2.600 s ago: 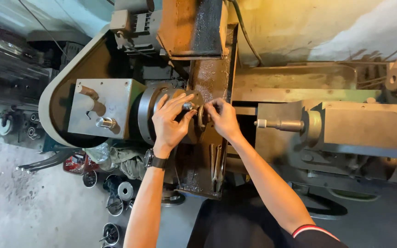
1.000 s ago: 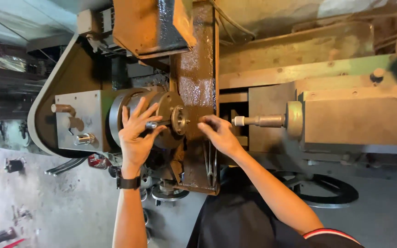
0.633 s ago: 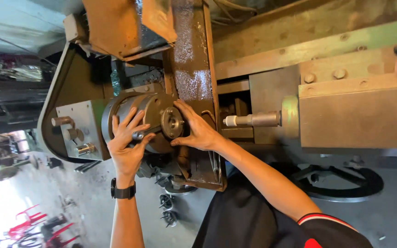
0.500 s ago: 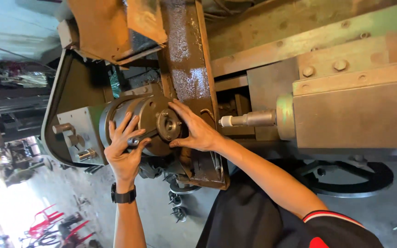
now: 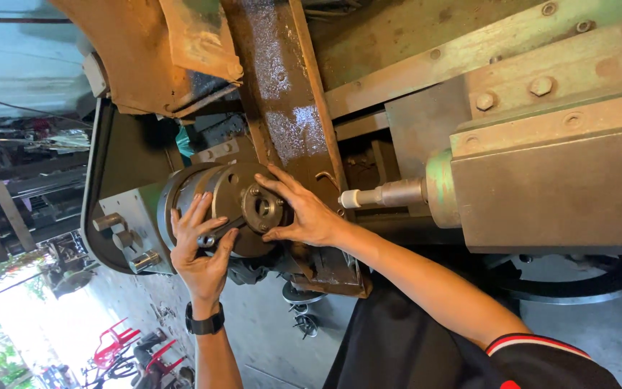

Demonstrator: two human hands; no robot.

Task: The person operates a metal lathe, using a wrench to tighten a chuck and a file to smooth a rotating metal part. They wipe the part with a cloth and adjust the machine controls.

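A dark round lathe chuck [image 5: 221, 198] sits on the headstock at centre left. A small round metal part [image 5: 262, 209] is at its middle. My left hand [image 5: 199, 248], with a black wristwatch, lies spread over the chuck's rim and holds a small metal key or handle against it. My right hand [image 5: 302, 212] rests on the chuck's face, fingers curled around the small centre part. The tailstock's spindle tip [image 5: 379, 194] points at the chuck from the right, a short gap away.
The grey-green tailstock body [image 5: 548, 173] fills the right side. A rusty brown carriage slide [image 5: 282, 108] runs across behind the chuck. Headstock levers [image 5: 127, 241] stick out at the left. A black handwheel [image 5: 577, 277] lies below the tailstock. Metal parts [image 5: 300, 317] lie on the floor.
The view has moved closer and tilted. My right hand slid from beside the chuck onto its face. My left hand stayed on the rim.
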